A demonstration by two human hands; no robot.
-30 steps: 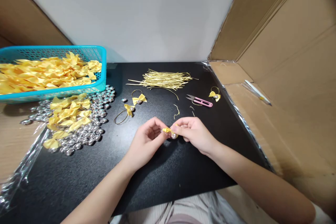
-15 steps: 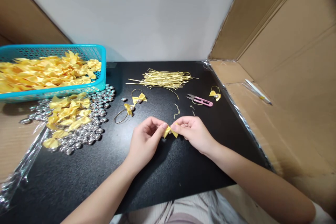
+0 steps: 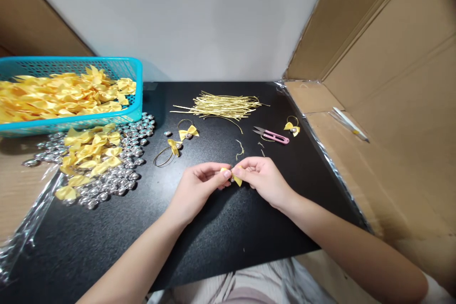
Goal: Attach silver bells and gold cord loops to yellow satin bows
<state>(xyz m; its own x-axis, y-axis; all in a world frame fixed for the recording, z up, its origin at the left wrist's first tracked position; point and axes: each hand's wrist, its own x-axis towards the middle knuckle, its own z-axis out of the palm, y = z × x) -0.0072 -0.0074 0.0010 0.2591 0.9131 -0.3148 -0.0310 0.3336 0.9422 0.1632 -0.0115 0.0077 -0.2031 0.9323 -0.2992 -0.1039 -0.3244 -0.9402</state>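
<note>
Between my two hands, low over the black table, is a yellow bow with a small silver bead at its middle. My left hand pinches the bow's left side, its thumb and fingertips covering most of that loop. On the other side, my right hand grips the bow between thumb and fingers. Two finished-looking bows with beads and cord loops lie beyond my left hand, one at the back and one nearer. Pink thread snips rest beyond my right hand.
A blue basket of yellow bows stands at the back left, with silver beads and loose bows before it. Gold cords lie at the back. Another looped bow and a white pen-like tool are right.
My left thumb and fingers have shifted slightly right and now cover more of the bow's left loop. My right hand has barely moved. The view has shifted a little.
</note>
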